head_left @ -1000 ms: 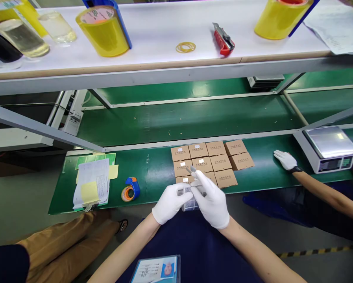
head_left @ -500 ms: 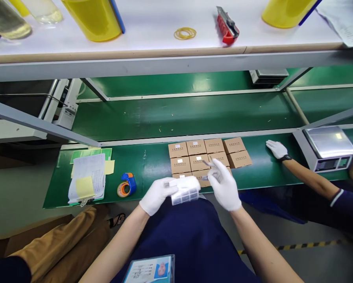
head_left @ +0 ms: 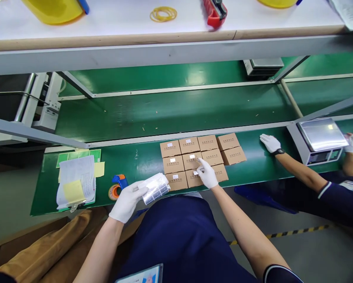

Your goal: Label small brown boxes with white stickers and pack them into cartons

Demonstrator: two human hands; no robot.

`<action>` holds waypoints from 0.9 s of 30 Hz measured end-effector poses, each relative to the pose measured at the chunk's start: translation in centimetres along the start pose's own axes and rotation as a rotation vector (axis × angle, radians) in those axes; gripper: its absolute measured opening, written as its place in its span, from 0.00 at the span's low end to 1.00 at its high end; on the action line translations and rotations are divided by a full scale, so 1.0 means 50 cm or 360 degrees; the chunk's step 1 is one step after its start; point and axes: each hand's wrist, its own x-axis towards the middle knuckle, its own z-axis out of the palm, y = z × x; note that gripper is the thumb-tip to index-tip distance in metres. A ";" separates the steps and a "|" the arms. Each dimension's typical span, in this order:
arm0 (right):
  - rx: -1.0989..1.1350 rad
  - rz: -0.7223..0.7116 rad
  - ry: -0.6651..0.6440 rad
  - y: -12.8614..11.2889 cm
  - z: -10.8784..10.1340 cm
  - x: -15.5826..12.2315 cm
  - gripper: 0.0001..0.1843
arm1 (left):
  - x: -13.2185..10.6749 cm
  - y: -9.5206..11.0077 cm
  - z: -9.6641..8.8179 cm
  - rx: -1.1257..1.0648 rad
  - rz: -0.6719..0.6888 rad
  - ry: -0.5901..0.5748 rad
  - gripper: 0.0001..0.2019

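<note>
Resting between boxes (head_left: 189,162) and scale (head_left: 320,135) is a co-worker's gloved hand (head_left: 270,143).

This looks like a packing room in a factory. A long green table (head_left: 148,162) holds small brown cardboard boxes (head_left: 191,162) and a white scale with a shiny metal top (head_left: 320,135). A co-worker (head_left: 338,204) wears white gloves (head_left: 270,143). Yellow-and-black striped tape (head_left: 298,231) crosses the floor (head_left: 318,249).

Label roll (head_left: 156,189) near 11 boxes (head_left: 212,157)
</note>
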 end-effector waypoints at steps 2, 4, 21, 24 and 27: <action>-0.0005 0.0013 0.0017 0.006 0.007 0.001 0.32 | -0.003 -0.001 0.003 -0.0006 -0.0023 0.0008 0.28; -0.0016 0.0013 0.0044 0.009 0.012 0.000 0.32 | -0.004 -0.002 0.003 0.0002 -0.0037 0.0018 0.27; -0.0233 -0.0121 -0.0014 -0.020 0.019 -0.006 0.36 | 0.011 -0.002 0.005 0.0032 -0.0048 -0.0031 0.25; -0.0307 -0.0192 -0.0092 -0.043 0.024 -0.004 0.39 | 0.013 -0.003 0.004 0.0020 -0.0058 -0.0039 0.24; -0.0508 -0.0210 0.0005 -0.053 0.018 -0.002 0.40 | 0.014 -0.002 0.005 -0.0001 -0.0071 -0.0040 0.24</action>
